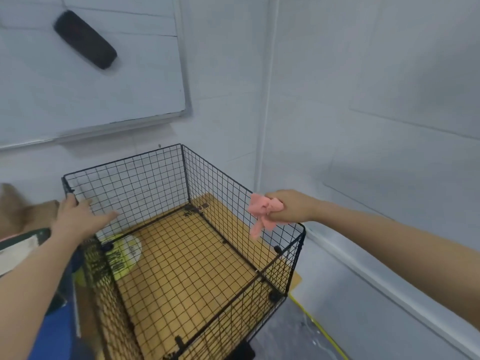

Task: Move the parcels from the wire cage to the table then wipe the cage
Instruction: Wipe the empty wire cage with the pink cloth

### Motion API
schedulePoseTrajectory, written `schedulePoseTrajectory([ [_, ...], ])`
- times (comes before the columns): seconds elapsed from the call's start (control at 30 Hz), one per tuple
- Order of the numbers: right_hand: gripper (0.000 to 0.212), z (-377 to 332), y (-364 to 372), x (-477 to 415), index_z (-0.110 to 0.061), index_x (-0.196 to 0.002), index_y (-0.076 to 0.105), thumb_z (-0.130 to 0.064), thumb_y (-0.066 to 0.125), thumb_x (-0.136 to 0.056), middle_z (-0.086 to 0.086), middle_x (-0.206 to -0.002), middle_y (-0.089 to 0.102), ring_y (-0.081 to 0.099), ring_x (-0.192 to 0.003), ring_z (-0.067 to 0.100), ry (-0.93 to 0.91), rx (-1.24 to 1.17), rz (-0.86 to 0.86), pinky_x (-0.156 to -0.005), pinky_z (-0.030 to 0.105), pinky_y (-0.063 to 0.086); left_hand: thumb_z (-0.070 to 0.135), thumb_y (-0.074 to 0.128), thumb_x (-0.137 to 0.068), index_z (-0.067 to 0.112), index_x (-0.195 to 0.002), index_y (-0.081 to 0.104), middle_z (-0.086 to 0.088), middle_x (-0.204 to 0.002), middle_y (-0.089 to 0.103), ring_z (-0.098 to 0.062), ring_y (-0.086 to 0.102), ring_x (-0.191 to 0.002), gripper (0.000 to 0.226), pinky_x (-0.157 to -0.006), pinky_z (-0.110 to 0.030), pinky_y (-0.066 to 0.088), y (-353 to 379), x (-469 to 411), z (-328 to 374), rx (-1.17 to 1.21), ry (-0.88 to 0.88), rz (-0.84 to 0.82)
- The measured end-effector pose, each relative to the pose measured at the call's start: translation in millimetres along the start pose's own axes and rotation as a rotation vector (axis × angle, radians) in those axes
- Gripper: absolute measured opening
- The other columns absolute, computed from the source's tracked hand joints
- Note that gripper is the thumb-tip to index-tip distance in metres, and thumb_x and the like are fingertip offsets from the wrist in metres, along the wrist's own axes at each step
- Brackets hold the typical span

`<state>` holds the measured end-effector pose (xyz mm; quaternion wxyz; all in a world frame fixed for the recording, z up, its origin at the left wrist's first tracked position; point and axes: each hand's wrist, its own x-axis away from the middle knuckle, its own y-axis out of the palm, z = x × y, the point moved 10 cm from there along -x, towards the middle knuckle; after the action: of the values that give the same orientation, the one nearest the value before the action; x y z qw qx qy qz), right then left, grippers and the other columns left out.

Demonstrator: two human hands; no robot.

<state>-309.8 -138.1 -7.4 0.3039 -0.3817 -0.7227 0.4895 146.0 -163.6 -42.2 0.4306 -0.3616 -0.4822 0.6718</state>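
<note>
A black wire cage (218, 183) with an open top stands on brown cardboard in the room's corner. Nothing lies inside it. My left hand (78, 216) rests on the top edge of the cage's left wall, fingers stretched out over the wire. My right hand (288, 206) grips a crumpled pink cloth (262, 211) against the top rim of the cage's right wall. A yellow and white packet (124, 255) lies outside the cage, seen through the left wall.
A whiteboard (91, 81) with a black eraser (85, 40) hangs on the wall behind the cage. White walls close in on the back and right. Brown parcels (31, 214) sit at the left edge. A yellow cable (319, 326) runs along the floor.
</note>
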Motion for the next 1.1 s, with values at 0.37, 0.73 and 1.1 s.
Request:
schedulePoseTrajectory([
  [0.37, 0.012, 5, 0, 31, -0.030, -0.084, 0.052, -0.029, 0.064, -0.087, -0.005, -0.082, 0.055, 0.055, -0.084, 0.015, 0.205, 0.038, 0.052, -0.067, 0.023, 0.041, 0.075, 0.034, -0.085, 0.014, -0.148, 0.033, -0.011, -0.159, 0.014, -0.026, 0.003, -0.148, 0.087, -0.115, -0.059, -0.002, -6, 8, 12, -0.217, 0.101, 0.022],
  [0.73, 0.022, 7, 2, 56, -0.038, -0.077, 0.048, -0.031, 0.068, -0.080, -0.002, -0.088, 0.049, 0.054, -0.087, 0.018, 0.327, 0.034, 0.085, -0.072, 0.028, 0.042, 0.064, 0.045, -0.089, 0.014, -0.144, 0.039, -0.010, -0.150, 0.037, -0.028, 0.031, -0.139, 0.074, -0.114, -0.053, 0.020, -4, 13, 38, -0.221, 0.263, 0.014],
  [1.1, 0.036, -4, -7, 87, -0.031, -0.089, 0.054, -0.062, 0.051, -0.071, -0.002, -0.098, 0.041, 0.055, -0.087, 0.018, 0.380, 0.067, 0.186, -0.076, 0.032, 0.042, 0.062, 0.052, -0.086, 0.006, -0.144, 0.036, -0.021, -0.146, 0.039, -0.039, 0.037, -0.134, 0.082, -0.106, -0.055, 0.036, 3, 2, 26, -0.083, 0.204, -0.010],
])
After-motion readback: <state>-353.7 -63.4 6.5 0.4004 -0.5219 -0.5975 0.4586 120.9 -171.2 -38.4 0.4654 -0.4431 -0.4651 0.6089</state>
